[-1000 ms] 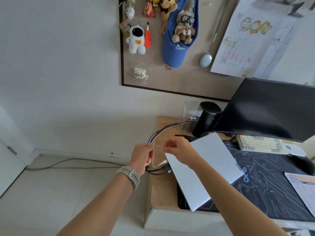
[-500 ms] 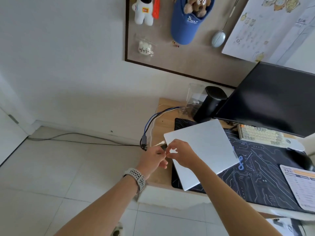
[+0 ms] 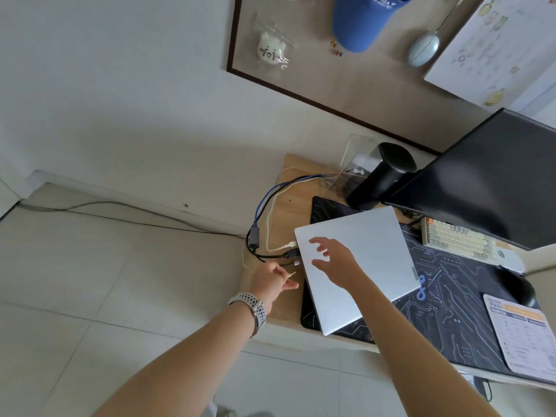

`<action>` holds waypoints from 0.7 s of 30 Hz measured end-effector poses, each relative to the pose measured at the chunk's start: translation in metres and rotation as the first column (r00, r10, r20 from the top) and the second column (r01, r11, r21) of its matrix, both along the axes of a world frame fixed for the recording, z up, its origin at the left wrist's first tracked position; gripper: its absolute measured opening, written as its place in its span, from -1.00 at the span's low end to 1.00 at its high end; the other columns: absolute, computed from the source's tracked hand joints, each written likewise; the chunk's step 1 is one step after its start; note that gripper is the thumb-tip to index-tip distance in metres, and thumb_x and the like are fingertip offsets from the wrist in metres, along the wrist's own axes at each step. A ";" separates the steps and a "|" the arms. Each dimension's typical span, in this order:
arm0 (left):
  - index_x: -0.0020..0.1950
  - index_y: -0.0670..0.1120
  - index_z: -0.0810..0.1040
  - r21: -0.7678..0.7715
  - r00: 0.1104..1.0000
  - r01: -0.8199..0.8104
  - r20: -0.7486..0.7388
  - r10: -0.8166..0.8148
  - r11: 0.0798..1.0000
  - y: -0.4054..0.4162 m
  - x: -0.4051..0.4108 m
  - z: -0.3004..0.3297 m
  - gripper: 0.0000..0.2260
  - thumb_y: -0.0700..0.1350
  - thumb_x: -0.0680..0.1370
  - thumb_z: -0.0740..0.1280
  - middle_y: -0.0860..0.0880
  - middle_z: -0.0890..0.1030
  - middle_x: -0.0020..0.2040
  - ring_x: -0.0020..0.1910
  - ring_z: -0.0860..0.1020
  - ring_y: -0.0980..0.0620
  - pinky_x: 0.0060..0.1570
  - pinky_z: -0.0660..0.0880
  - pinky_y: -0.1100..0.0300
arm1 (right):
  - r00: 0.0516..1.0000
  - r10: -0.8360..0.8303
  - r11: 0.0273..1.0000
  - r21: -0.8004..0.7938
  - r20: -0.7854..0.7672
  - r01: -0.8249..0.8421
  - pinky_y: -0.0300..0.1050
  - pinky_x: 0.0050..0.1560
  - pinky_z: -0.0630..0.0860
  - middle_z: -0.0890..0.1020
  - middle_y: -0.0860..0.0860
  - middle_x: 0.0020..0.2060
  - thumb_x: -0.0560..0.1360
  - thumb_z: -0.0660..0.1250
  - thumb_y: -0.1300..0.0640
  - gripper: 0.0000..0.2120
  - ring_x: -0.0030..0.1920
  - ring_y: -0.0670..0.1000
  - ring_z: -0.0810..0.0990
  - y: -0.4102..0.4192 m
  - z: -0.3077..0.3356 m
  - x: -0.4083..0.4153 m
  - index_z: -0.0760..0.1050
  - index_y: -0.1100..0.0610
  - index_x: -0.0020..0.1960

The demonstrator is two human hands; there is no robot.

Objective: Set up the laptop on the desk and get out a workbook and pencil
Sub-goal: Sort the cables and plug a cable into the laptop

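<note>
A closed silver laptop (image 3: 370, 245) lies at an angle on the dark desk mat (image 3: 451, 299), at the left end of the wooden desk (image 3: 285, 305). My right hand (image 3: 335, 261) hovers over its lid with fingers spread, holding nothing. My left hand (image 3: 270, 282), with a watch on the wrist, is at the desk's left edge, pinching a thin pale cable whose small tip (image 3: 292, 274) points toward the laptop's left side. White and black cable plugs (image 3: 291, 249) lie against that same side. No workbook or pencil is visible.
A black monitor (image 3: 487, 182), a cream keyboard (image 3: 460, 242), a black mouse (image 3: 516, 285) and a printed sheet (image 3: 523, 335) sit to the right. A black cylinder (image 3: 379, 179) and a clear box (image 3: 355, 164) stand behind the laptop. A pinboard (image 3: 346, 79) hangs on the wall.
Both hands were pinching the cable together beside the laptop. Now my right hand has let go and spread above the lid, while my left hand keeps the cable, lower at the desk edge.
</note>
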State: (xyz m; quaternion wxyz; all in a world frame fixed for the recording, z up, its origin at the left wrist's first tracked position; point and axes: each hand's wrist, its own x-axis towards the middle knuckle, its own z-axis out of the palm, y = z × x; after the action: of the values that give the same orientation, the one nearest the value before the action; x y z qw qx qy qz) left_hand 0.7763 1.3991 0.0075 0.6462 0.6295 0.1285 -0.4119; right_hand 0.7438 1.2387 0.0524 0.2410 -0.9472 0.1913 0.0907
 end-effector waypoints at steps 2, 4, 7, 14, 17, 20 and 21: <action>-0.13 -0.19 0.46 -0.010 0.996 -0.038 -0.082 0.037 0.999 -0.004 -0.002 -0.005 -0.90 -0.31 0.57 0.22 -0.16 0.61 -0.08 -0.21 0.68 -0.03 -0.59 0.34 0.45 | 1.000 -0.026 1.000 -0.015 -0.004 0.026 -0.26 0.00 0.36 0.51 0.05 0.14 0.49 0.36 0.17 -0.57 0.01 -0.07 0.43 -0.002 -0.003 0.002 0.40 -0.01 0.33; -0.15 -0.20 0.46 -0.030 0.986 -0.083 -0.151 0.078 0.996 -0.008 -0.005 -0.014 -0.88 -0.34 0.56 0.22 -0.17 0.59 -0.10 -0.23 0.66 -0.04 -0.62 0.32 0.45 | 1.000 -0.025 0.999 -0.026 -0.014 0.024 -0.25 0.03 0.38 0.50 0.05 0.15 0.49 0.37 0.16 -0.55 0.02 -0.07 0.43 -0.004 -0.009 0.003 0.38 -0.02 0.34; 0.01 -0.26 0.49 -0.096 0.956 -0.149 -0.268 0.119 0.984 -0.014 -0.008 -0.022 -0.90 -0.37 0.56 0.21 -0.23 0.59 -0.05 -0.24 0.65 -0.03 -0.58 0.36 0.44 | 0.999 0.008 0.999 -0.046 -0.045 -0.010 -0.26 0.05 0.37 0.48 0.06 0.19 0.49 0.37 0.15 -0.52 0.04 -0.07 0.42 -0.009 -0.014 0.005 0.35 -0.03 0.37; -0.16 -0.21 0.48 -0.197 0.917 -0.265 -0.354 0.184 0.944 -0.031 -0.003 -0.035 -0.87 -0.33 0.57 0.21 -0.08 0.58 -0.26 -0.30 0.66 0.07 -0.37 0.42 0.33 | 0.998 0.034 0.999 -0.040 -0.050 -0.036 -0.22 0.08 0.41 0.44 0.07 0.22 0.47 0.39 0.14 -0.43 0.05 -0.08 0.40 -0.022 -0.022 0.018 0.27 -0.05 0.42; -0.17 -0.20 0.48 -0.184 0.900 -0.316 -0.368 0.233 0.931 -0.037 -0.002 -0.040 -0.86 -0.33 0.56 0.22 -0.08 0.60 -0.27 -0.31 0.66 0.06 -0.35 0.40 0.30 | 0.997 0.052 0.998 -0.030 -0.048 -0.054 -0.22 0.07 0.40 0.43 0.10 0.23 0.47 0.40 0.15 -0.41 0.04 -0.08 0.40 -0.028 -0.024 0.023 0.26 -0.03 0.43; -0.18 -0.19 0.49 -0.207 0.885 -0.353 -0.390 0.254 0.912 -0.039 -0.001 -0.042 -0.84 -0.33 0.57 0.21 -0.02 0.64 -0.38 -0.34 0.66 0.09 -0.36 0.45 0.34 | 0.996 0.078 0.996 -0.040 -0.041 -0.080 -0.25 0.05 0.38 0.42 0.09 0.22 0.47 0.40 0.14 -0.40 0.03 -0.08 0.40 -0.031 -0.024 0.029 0.25 -0.02 0.43; -0.19 -0.19 0.49 -0.210 0.881 -0.362 -0.395 0.260 0.908 -0.040 -0.001 -0.042 -0.84 -0.32 0.57 0.22 0.01 0.64 -0.42 -0.35 0.66 0.10 -0.36 0.48 0.36 | 0.996 0.087 0.995 -0.041 -0.037 -0.088 -0.25 0.05 0.39 0.42 0.09 0.22 0.47 0.40 0.14 -0.40 0.03 -0.08 0.40 -0.032 -0.024 0.030 0.25 -0.03 0.43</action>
State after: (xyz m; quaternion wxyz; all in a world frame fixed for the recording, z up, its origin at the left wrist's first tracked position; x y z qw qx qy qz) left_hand 0.7757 1.3595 -0.0348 0.7517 0.4175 0.2852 -0.4233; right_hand 0.7743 1.2068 0.0283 0.2131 -0.9578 0.1557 0.1139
